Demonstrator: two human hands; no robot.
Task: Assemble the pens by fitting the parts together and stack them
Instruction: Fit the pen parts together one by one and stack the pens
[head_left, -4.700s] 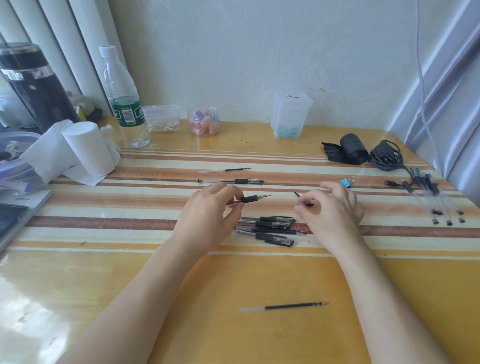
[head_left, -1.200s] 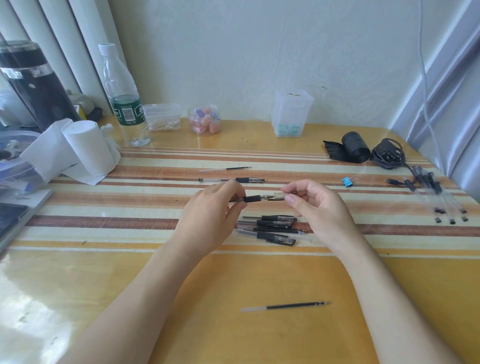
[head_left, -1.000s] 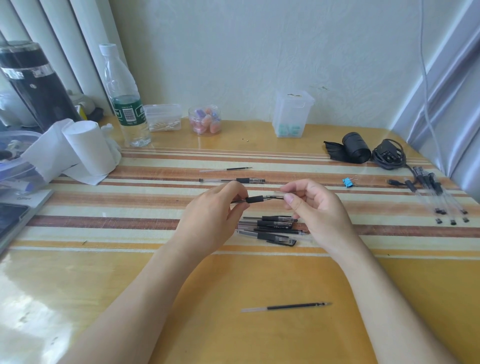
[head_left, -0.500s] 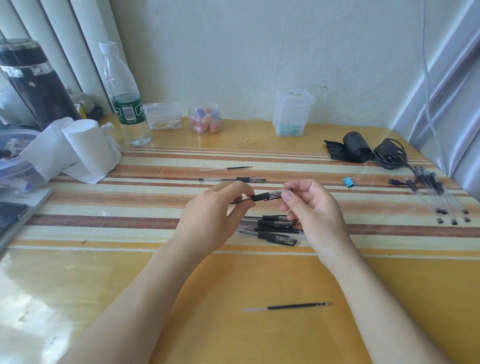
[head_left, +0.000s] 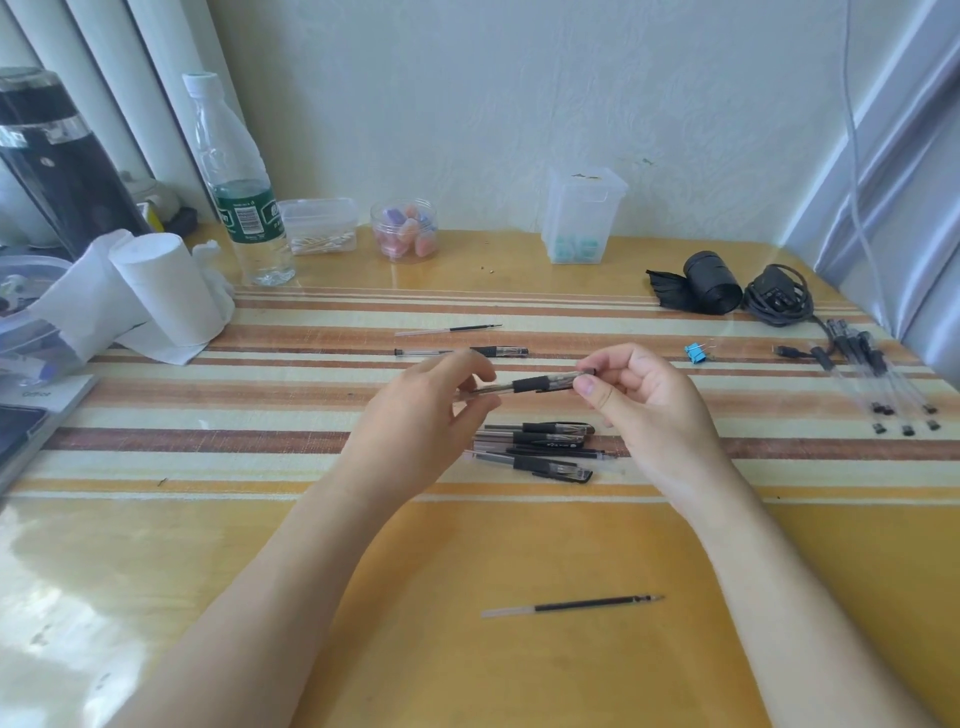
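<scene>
Nearest to us, a loose refill (head_left: 571, 605) lies on the yellow tabletop (head_left: 208, 545). It is on our side of both hands, between the two forearms that reach in from the lower edge and draw together.

Just below the gap between the hands we see the stack of pens (head_left: 535, 449), lying side by side and touching on the striped mat.

Above it, both hands hold one pen (head_left: 530, 385) clear of the table, almost level, its right end slightly higher. The left hand (head_left: 415, 415) pinches the clear barrel end between thumb and curled fingers, knuckles up. The right hand (head_left: 644, 410) pinches the other end between thumb and forefinger, with the remaining fingers folded towards the palm. The black grip section shows between the two hands.

Just beyond the left hand lies a pen barrel (head_left: 462, 352), and past that a second refill (head_left: 449, 329). Beside the right hand, slightly beyond it, sits a blue binder clip (head_left: 695, 352). Well off to that hand's right lies a bunch of clear barrels (head_left: 878, 379).
</scene>
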